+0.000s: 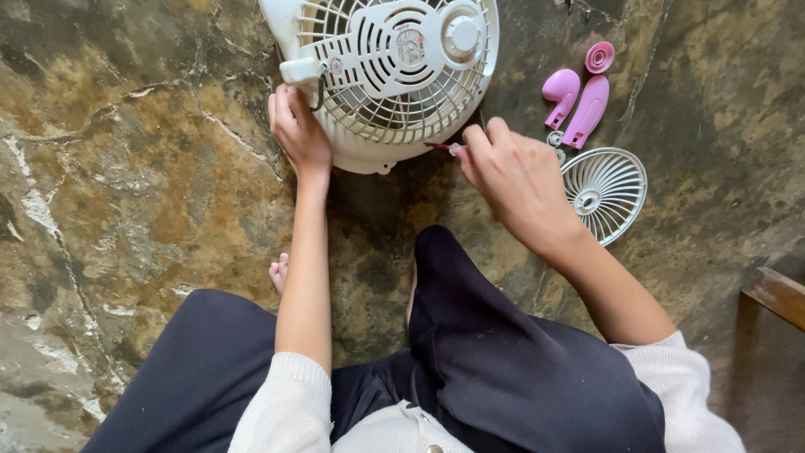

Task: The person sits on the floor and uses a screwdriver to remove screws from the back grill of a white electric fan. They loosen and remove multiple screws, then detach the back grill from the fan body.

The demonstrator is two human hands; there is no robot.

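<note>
- Top centre of the frame: a white fan (394,71) lies on the stone floor (126,210), grille side up, its upper edge cut off by the frame.
- The left hand (298,130) sits on the fan's lower left rim, fingers curled up against the casing just under a small white knob with a dark cord (319,88) looping beside it. It presses or steadies more than it grips; whether the fingers hook under the edge I cannot tell.
- The right hand (516,180) comes in from the right, fingers pinched shut around a thin tool (443,148), probably a small screwdriver with a red shaft, though it is tiny here. The tip points left at the fan's lower right rim.
- Just right of that hand: a small white round grille (605,193) lies flat on the floor, close to the wrist but apart from it.
- Above the grille, upper right: pink plastic parts (579,101), two long rounded pieces side by side and a small pink disc (599,57) above them, with a pale ring or two at their lower end.
- Lower half: the person sits on the floor in dark trousers (503,361) and a white cardigan (285,403), sleeves pushed up, one bare foot (279,273) peeking out beside the left forearm.
- Far right edge: a wooden piece (780,294) juts into view.
</note>
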